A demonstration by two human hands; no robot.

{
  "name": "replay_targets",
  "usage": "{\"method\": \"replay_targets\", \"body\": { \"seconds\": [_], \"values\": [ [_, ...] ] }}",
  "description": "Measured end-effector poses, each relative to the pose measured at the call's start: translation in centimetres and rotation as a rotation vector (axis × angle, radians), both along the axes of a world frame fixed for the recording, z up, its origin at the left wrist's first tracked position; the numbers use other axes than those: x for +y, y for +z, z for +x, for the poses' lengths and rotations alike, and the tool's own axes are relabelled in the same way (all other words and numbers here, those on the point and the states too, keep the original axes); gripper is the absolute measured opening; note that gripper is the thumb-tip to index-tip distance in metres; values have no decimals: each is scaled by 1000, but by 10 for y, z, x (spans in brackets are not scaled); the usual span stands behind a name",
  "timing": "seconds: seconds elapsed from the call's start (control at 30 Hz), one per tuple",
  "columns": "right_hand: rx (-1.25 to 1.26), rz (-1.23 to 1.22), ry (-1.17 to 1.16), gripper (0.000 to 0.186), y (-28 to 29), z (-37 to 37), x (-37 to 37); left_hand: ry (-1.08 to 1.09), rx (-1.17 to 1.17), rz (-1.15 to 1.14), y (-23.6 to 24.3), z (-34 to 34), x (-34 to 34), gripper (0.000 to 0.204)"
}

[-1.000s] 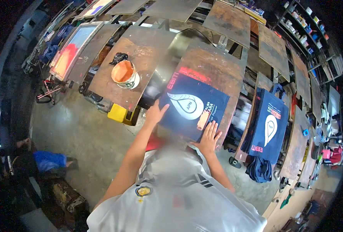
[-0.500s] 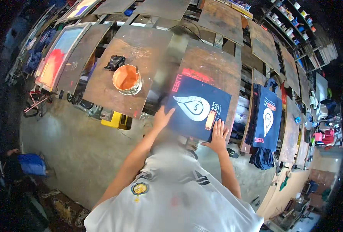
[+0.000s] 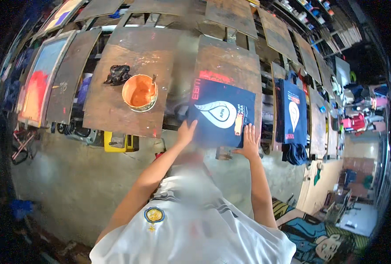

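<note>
A navy cloth bag [image 3: 208, 94] lies on a stained wooden board [image 3: 226, 53], printed with a white leaf shape, pale lettering, a peach patch and red letters at left. My left hand [image 3: 184, 134] touches its left edge near the lower corner, thumb and forefinger apart. My right hand [image 3: 249, 143] rests flat at the lower right edge, fingers stretched out. A stack of similar bags [image 3: 294, 110], handles hanging down, lies on the board to the right. On the left board sit a bucket [image 3: 138, 92] with orange contents and a crumpled black plastic item [image 3: 116, 75].
Rows of boards surround me, with gaps between them. A framed screen [image 3: 41, 83] leans at left. A yellow object [image 3: 116, 142] is beneath the left board. Shelves of containers [image 3: 305, 15] stand at the back right, a painted mural [image 3: 314, 237] shows at lower right, and concrete floor [image 3: 72, 185] lies below.
The view has swung, so the boards appear higher and further left, and the mural has come into sight. Both my hands remain on the bag's edges, little changed relative to it.
</note>
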State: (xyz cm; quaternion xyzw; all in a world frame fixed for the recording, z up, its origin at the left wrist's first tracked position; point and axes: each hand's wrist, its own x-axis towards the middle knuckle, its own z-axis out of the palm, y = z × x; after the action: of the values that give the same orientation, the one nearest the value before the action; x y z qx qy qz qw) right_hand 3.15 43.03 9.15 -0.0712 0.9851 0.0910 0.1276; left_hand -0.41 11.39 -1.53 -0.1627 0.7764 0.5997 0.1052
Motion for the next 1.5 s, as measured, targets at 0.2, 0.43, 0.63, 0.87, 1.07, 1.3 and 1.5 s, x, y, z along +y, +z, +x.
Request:
{"method": "replay_targets", "body": {
  "seconds": [0.2, 0.43, 0.63, 0.87, 1.07, 1.3, 1.5],
  "values": [
    [130, -286, -161, 123, 0, 38, 2, 80, -36, 234, -4, -1, 1, 68],
    [578, -638, -201, 33, -11, 16, 36, 306, -292, 552, -88, 42, -60, 82],
    [407, -548, -517, 22, -35, 27, 55, 156, -595, 872, 12, 81, -44, 85],
    [338, -568, -689, 26, -31, 31, 57, 262, -462, 1042, 27, 87, -12, 29],
    [237, -639, -664, 23, -20, 27, 59, 543, -254, 888, -14, 90, -16, 26],
    [242, -767, -559, 21, -34, 29, 77, 696, -269, 881, -5, 84, -11, 20],
    [245, -827, -518, 21, -36, 28, 80, 661, -252, 873, -1, 86, -12, 22]
  ]
}}
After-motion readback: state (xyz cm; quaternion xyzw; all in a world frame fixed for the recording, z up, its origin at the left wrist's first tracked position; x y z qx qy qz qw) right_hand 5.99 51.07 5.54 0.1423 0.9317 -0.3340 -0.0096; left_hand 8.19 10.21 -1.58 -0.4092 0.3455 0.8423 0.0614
